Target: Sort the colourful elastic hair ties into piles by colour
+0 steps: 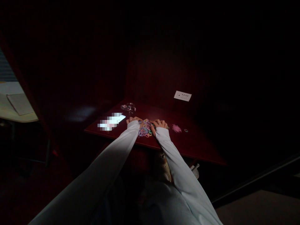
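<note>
A heap of small hair ties in mixed pastel colours lies near the front edge of the dark red desk. My left hand rests at the heap's left side, its fingers stretched out and partly hidden by the wrist and sleeve. On the right side, my right hand has its fingers spread and touches the hair ties. A separate pile of pink hair ties lies to the right of that hand. One pale green hair tie sits alone beyond it.
A lit phone, its screen blurred out, lies left of my hands. Behind it stand a clear jar and what looks like its lid. A white socket panel is on the back wall. Further left is a pale table.
</note>
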Motion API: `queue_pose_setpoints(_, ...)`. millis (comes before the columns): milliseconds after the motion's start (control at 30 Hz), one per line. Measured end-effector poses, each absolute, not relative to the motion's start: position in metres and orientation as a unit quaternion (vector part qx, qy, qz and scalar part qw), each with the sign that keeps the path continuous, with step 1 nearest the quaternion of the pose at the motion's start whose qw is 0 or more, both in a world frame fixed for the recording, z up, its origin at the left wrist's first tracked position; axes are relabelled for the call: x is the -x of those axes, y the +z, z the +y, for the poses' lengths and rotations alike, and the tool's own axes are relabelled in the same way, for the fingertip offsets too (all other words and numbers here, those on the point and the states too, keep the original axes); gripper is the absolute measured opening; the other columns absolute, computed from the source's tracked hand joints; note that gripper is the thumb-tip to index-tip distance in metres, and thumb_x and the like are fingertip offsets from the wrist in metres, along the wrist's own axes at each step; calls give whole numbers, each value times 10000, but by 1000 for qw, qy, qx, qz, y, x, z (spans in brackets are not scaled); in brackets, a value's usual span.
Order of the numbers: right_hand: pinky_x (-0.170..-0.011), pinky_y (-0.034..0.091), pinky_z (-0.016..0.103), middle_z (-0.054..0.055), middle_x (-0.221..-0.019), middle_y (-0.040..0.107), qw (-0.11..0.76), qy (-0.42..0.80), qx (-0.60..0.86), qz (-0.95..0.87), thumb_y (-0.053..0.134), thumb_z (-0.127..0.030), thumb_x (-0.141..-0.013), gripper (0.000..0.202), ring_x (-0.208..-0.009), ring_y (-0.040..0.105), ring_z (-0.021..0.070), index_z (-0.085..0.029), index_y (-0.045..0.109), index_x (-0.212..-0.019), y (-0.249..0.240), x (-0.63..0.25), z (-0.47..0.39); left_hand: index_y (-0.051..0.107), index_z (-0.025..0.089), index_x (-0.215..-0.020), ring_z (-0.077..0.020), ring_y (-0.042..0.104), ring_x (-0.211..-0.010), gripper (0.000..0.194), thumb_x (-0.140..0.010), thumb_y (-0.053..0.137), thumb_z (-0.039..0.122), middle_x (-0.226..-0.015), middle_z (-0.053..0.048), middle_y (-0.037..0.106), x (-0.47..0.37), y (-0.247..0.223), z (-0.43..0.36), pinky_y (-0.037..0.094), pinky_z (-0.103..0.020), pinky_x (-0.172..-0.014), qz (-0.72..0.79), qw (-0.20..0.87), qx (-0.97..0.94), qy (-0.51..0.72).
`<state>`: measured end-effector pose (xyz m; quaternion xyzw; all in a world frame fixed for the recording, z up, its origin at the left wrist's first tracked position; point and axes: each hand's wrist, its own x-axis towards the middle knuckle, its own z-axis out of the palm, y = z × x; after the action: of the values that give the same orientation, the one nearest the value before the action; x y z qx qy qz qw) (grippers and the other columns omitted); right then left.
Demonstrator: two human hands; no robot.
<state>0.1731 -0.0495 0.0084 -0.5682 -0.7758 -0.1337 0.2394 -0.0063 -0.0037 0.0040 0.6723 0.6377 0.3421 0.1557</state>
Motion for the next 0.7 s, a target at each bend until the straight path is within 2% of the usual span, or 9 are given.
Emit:
queue_pose_setpoints(200,-957,338,367,59,-1291,669,236,-139,566,-777,475,-333,-1072,353,-1121,482,250,-311,687,-1353,9,-172,-52,804,325,-1097,-362,520,-1246,268,-863,733,435,-1293,-59,732,6,0,-2,332,-527,-1073,629,145,-676,356)
queue_pose_setpoints(300,-956,331,370,60,-1277,672,238,-139,567,-776,465,-350,-1078,348,-1112,479,249,-306,695,-1335,9,-171,-52,830,302,-945,-360,529,-1225,185,-864,733,436,-1232,-59,750,7,0,-1,344,-509,-1063,622,155,-670,373)
queue_pose_setpoints(400,-961,326,378,59,-1273,674,242,-133,568,-776,457,-360,-1079,347,-1106,473,254,-307,705,-1317,8,-171,-51,818,281,-822,-360,534,-1205,119,-853,737,361,-1171,-59,766,10,0,1,375,-487,-1040,614,167,-663,395)
queue_pose_setpoints(500,-957,328,379,58,-1271,677,242,-125,570,-775,453,-363,-1081,349,-1106,472,256,-303,710,-1308,7,-171,-49,813,274,-814,-350,549,-1197,93,-842,727,292,-1163,-55,764,11,-2,4,404,-479,-1034,612,172,-662,397)
queue_pose_setpoints(700,-935,333,377,63,-1249,681,238,-136,570,-774,448,-372,-1083,346,-1094,474,253,-301,722,-1283,6,-172,-48,812,286,-775,-306,583,-1164,100,-821,723,280,-1105,-31,775,14,-6,12,463,-429,-1012,612,166,-658,406)
